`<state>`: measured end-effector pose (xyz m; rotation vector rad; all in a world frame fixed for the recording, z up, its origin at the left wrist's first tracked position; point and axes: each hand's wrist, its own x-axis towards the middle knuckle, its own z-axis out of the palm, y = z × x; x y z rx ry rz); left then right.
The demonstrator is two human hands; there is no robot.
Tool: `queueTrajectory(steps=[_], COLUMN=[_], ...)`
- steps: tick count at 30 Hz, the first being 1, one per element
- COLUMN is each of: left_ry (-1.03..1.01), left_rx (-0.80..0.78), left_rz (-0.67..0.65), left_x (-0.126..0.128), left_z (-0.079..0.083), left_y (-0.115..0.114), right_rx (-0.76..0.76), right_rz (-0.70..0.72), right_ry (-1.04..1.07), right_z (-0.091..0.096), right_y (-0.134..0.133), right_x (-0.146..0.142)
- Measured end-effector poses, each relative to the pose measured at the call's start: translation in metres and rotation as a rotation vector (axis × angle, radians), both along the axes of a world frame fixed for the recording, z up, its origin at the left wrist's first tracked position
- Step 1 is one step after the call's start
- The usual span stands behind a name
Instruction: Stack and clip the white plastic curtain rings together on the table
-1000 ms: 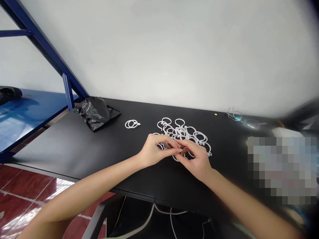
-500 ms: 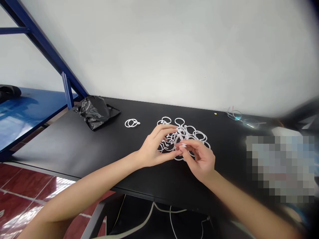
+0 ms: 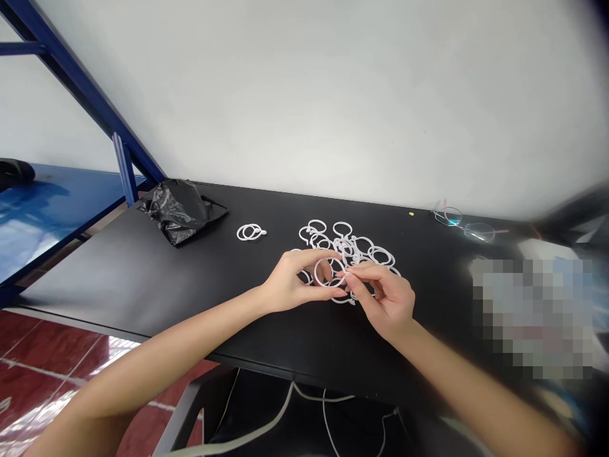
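Note:
A white plastic curtain ring (image 3: 316, 274) is held up between my two hands, above a loose pile of similar rings. My right hand (image 3: 387, 295) pinches it between thumb and index finger at its right end, where the small clip part is mostly hidden. My left hand (image 3: 292, 279) curves around the same ring, index finger along the top and thumb beneath, their tips close to the right fingertips. Behind and under the hands, the pile of white rings (image 3: 380, 256) spreads over the black table (image 3: 266, 343). Two or so overlapping rings (image 3: 245, 233) lie apart to the left.
A crumpled black plastic bag (image 3: 183, 212) rests at the back left. Eyeglasses (image 3: 478, 231) and a small yellow bit (image 3: 412, 214) lie near the wall. At the right is a blurred-out item (image 3: 533, 317). Cables (image 3: 280, 419) hang below the table's front edge.
The held ring has turned so that its round loop now faces me, left of the right fingertips. My right fingers have shifted slightly; the separate rings at left have stayed put.

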<state>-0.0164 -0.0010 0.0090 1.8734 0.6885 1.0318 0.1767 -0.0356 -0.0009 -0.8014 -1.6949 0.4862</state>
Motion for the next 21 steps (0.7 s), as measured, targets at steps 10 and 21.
queueTrajectory(steps=[10, 21], left_ry=[-0.005, 0.127], left_rx=[-0.037, -0.028], left_rz=[-0.074, -0.111], left_x=[0.0003, -0.0034], left_z=[0.0016, 0.0075], left_y=[-0.0006, 0.0030], right_rx=[0.035, -0.254], right_rz=[-0.032, -0.007], right_ry=[-0.009, 0.139], right_z=[-0.0031, -0.0030], right_y=[-0.0019, -0.0014], right_x=[-0.0008, -0.0045])
